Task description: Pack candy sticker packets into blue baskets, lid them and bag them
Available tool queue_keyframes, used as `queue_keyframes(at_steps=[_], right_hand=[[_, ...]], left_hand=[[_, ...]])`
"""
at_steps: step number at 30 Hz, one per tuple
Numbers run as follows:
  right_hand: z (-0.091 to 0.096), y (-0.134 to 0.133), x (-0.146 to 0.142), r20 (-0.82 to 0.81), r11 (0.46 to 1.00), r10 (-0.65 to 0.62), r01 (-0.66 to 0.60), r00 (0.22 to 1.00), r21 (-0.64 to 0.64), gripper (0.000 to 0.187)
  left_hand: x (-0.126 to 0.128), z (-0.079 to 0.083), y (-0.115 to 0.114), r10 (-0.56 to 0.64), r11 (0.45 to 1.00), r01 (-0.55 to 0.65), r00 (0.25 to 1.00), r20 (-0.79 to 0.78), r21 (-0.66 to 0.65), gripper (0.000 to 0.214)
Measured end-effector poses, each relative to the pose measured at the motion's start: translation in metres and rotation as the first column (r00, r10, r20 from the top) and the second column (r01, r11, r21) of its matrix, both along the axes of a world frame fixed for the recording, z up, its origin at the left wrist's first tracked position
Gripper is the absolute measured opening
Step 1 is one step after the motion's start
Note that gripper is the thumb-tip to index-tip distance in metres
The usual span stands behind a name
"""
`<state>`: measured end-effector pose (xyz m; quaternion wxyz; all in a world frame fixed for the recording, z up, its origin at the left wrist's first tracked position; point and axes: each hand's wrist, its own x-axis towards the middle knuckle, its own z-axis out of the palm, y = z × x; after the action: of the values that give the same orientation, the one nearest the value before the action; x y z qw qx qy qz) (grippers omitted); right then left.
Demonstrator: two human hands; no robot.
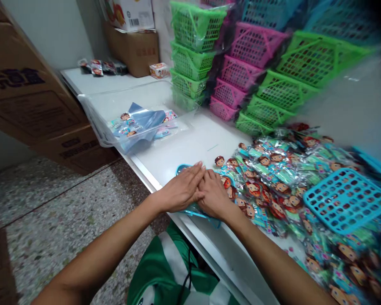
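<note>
At the front edge of the white table sits a small blue plastic basket [183,167], mostly covered by my two hands. My left hand [179,189] lies across its top with the fingers straight and together, pointing away to the right. Against its fingers rests my right hand [213,192], fingers bent and closed over the basket, with the tips partly hidden. The basket's blue rim shows below both hands. Close to my right hand, a heap of small clear packets [257,186] printed with cartoon heads spreads to the right.
A blue perforated lid or base [349,200] lies on the packets. Stacks of green baskets [190,63] and pink baskets [241,72] stand along the back. A clear plastic bin [93,123] holds packets and blue film. Cardboard boxes [28,89] are stacked at left.
</note>
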<state>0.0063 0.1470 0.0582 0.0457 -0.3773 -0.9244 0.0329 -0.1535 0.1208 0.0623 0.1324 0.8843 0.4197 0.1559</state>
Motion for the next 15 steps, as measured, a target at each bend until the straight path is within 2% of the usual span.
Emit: queue_keyframes(at_steps=[3, 7, 9, 11, 15], right_hand=[[-0.003, 0.003, 0.006, -0.130, 0.997, 0.014, -0.024, 0.991, -0.076, 0.040], [-0.002, 0.010, 0.018, -0.394, 0.970, 0.026, -0.119, 0.919, -0.212, 0.039], [0.002, 0.012, 0.027, -0.441, 0.952, 0.040, -0.168, 0.896, -0.255, 0.040], [0.007, 0.014, 0.038, -0.378, 0.941, 0.085, -0.199, 0.922, -0.274, 0.048], [0.016, 0.018, 0.065, -0.143, 0.930, 0.196, -0.230, 0.970, -0.286, 0.101]], left_hand=[[-0.001, -0.007, 0.002, -0.011, 0.998, 0.010, 1.000, -0.019, -0.060, 0.076], [0.001, -0.014, 0.000, -0.018, 0.999, 0.017, 0.999, -0.034, -0.029, 0.079], [0.002, -0.015, 0.001, -0.021, 1.000, 0.020, 0.998, -0.051, -0.020, 0.079], [0.004, -0.016, 0.002, -0.029, 0.999, 0.028, 0.997, -0.073, -0.016, 0.077], [0.005, -0.015, 0.004, -0.033, 0.999, 0.031, 0.989, -0.146, -0.016, 0.073]])
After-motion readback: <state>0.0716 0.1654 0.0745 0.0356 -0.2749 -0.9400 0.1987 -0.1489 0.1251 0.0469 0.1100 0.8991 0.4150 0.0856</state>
